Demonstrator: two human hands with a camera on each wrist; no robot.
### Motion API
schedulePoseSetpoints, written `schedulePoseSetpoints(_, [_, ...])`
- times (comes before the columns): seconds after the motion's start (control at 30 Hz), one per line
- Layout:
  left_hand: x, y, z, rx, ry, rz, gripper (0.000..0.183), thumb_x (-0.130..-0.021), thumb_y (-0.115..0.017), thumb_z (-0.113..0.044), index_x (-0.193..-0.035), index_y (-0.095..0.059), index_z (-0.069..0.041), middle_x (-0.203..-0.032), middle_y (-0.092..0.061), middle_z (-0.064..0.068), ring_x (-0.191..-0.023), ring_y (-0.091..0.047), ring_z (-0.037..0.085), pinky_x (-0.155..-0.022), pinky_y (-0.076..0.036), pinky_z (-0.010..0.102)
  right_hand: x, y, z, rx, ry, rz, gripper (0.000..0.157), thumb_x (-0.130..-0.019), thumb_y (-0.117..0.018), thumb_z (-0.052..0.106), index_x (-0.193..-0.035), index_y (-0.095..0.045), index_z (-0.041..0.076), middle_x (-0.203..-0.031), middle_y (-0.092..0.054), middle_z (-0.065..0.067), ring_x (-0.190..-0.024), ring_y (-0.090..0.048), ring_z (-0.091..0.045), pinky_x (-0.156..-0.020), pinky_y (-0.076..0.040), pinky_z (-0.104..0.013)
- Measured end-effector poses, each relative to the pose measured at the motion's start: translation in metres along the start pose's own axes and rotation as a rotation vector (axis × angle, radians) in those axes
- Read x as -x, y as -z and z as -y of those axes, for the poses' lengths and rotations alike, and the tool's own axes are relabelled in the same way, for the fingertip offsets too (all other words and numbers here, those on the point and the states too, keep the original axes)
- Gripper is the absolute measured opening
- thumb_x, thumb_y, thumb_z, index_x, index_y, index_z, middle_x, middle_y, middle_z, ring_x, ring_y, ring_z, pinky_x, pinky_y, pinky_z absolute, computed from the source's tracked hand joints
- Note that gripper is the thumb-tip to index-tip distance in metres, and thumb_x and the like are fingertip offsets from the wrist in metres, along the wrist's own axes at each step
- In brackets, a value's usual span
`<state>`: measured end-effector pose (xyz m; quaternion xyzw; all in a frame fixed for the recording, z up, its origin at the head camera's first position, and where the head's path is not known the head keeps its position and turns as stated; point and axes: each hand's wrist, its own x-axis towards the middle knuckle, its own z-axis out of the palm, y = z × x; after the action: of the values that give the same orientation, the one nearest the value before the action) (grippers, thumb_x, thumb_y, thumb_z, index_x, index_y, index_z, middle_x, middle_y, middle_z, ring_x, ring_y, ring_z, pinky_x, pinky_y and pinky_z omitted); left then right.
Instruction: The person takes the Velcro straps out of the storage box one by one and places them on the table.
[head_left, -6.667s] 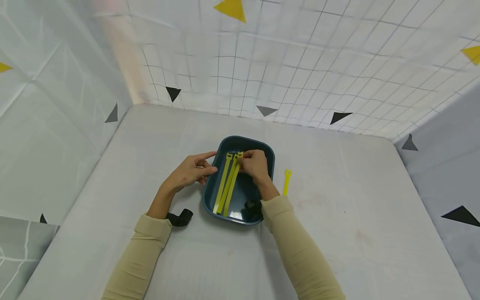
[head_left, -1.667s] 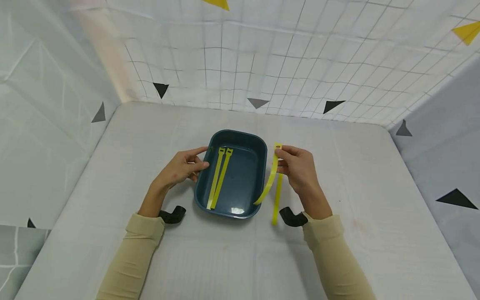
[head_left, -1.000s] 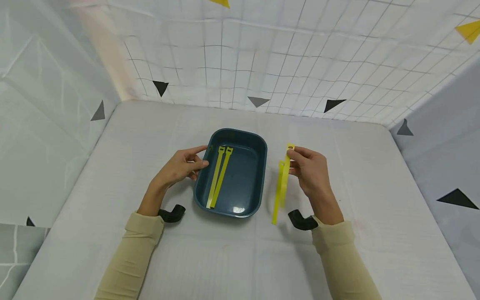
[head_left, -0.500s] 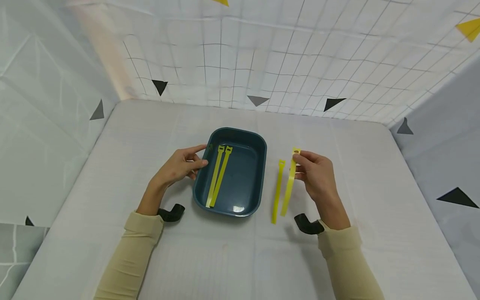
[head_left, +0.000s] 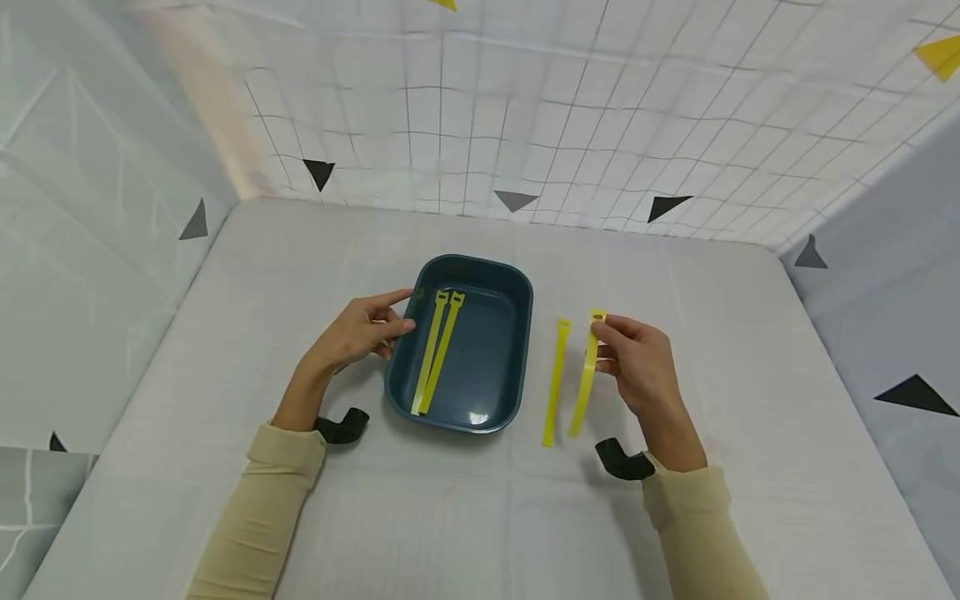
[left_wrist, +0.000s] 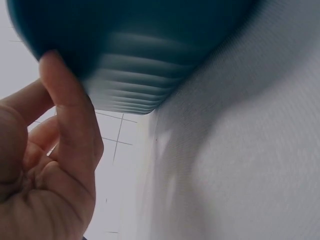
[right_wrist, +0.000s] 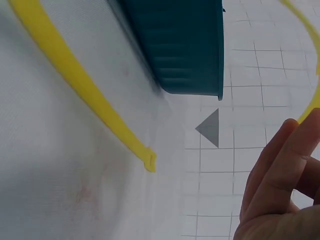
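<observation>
My left hand [head_left: 352, 335] holds the left rim of a dark blue-green plastic tray [head_left: 480, 342], thumb and fingers at its edge. The left wrist view shows a finger against the tray's ribbed outer wall [left_wrist: 140, 70]. Two yellow hook-and-loop cable ties [head_left: 438, 354] lie lengthwise along the tray's left side. Right of the tray, another yellow cable tie [head_left: 557, 383] lies flat on the table, slotted head away from me. Just right of it, my right hand [head_left: 637, 354] pinches a yellow cable tie [head_left: 585, 387] near its slotted head; its tail hangs toward me, slightly curved.
A pale cloth-covered table [head_left: 420, 517] spreads beneath everything. A white gridded sheet [head_left: 540, 125] stands along the back, with grey sheets at both sides. Black curved mounts [head_left: 343, 426] protrude from both wrists.
My right hand has lifted a cable tie out of the tray, carried it rightward past the tie on the table, and lowered it slightly toward me. My left hand stays at the tray rim.
</observation>
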<state>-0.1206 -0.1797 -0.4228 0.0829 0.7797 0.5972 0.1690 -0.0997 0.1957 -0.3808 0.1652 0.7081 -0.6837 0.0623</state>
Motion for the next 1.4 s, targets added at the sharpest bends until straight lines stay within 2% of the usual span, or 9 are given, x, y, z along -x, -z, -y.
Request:
schedulePoseSetpoints(0.4, [0.000,0.001,0.001,0.013,0.004,0.010,0.063,-0.097,-0.066,-0.018,-0.153,-0.038,-0.012,-0.090,-0.059,0.016,-0.065,-0.055,0.019,-0.059,-0.057,0.035,-0.008,0.007,-0.011,0.042,-0.002,-0.007,0.046,-0.095,-0.069,0.015,-0.131,-0.055,-0.010,-0.098,-0.064,-0.003,-0.065,-0.064,-0.012,-0.057,-0.056,-0.023])
schedulePoseSetpoints(0.67, [0.002,0.001,0.001,0.002,0.004,0.012,0.064,-0.097,-0.067,-0.019,-0.153,-0.038,-0.012,-0.090,-0.059,0.016,-0.067,-0.055,0.020,-0.061,-0.057,0.036,-0.017,0.012,-0.020,0.123,-0.016,-0.009,0.043,-0.096,-0.067,0.017,-0.131,-0.057,-0.007,-0.099,-0.063,-0.002,-0.070,-0.062,-0.012,-0.060,-0.057,-0.023])
schedulePoseSetpoints(0.87, [0.001,0.000,0.000,0.006,0.007,0.009,0.064,-0.097,-0.067,-0.018,-0.153,-0.038,-0.011,-0.091,-0.060,0.018,-0.066,-0.056,0.019,-0.060,-0.057,0.035,-0.026,0.016,-0.024,0.201,0.014,-0.005,0.042,-0.097,-0.066,0.019,-0.130,-0.059,-0.006,-0.102,-0.062,-0.005,-0.074,-0.063,-0.013,-0.064,-0.057,-0.024])
schedulePoseSetpoints(1.13, [0.001,0.001,0.001,0.007,0.006,0.010,0.064,-0.097,-0.067,-0.019,-0.153,-0.037,-0.012,-0.091,-0.059,0.019,-0.066,-0.056,0.019,-0.060,-0.057,0.035,-0.037,0.013,-0.028,0.245,-0.011,-0.005,0.039,-0.098,-0.064,0.018,-0.131,-0.059,-0.003,-0.117,-0.059,-0.012,-0.081,-0.063,-0.016,-0.068,-0.058,-0.025])
schedulePoseSetpoints(1.4, [0.000,0.000,0.000,-0.003,0.007,0.007,0.064,-0.097,-0.067,-0.020,-0.153,-0.038,-0.012,-0.091,-0.060,0.017,-0.066,-0.056,0.020,-0.060,-0.057,0.036,-0.048,0.013,-0.035,0.247,-0.017,0.001,0.038,-0.096,-0.066,0.011,-0.129,-0.059,-0.006,-0.110,-0.061,-0.012,-0.073,-0.064,-0.012,-0.066,-0.058,-0.025])
